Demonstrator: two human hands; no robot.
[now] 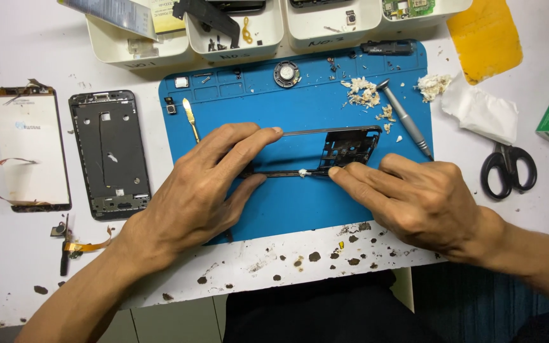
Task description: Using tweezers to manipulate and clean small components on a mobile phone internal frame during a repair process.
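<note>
Hands, left (192,190) and right (414,200), grip black phone frame (344,143) lying lengthwise left-to-right on blue mat (300,203).

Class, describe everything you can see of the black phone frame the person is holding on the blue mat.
The black phone frame is a thin, hollow rectangle, probably plastic or metal, with a perforated plate filling its right end. It lies lengthwise across the blue mat. The left hand covers its left end, fingers spanning both long rails. The right hand pinches the near rail, where a small whitish wad sits against it.
</note>
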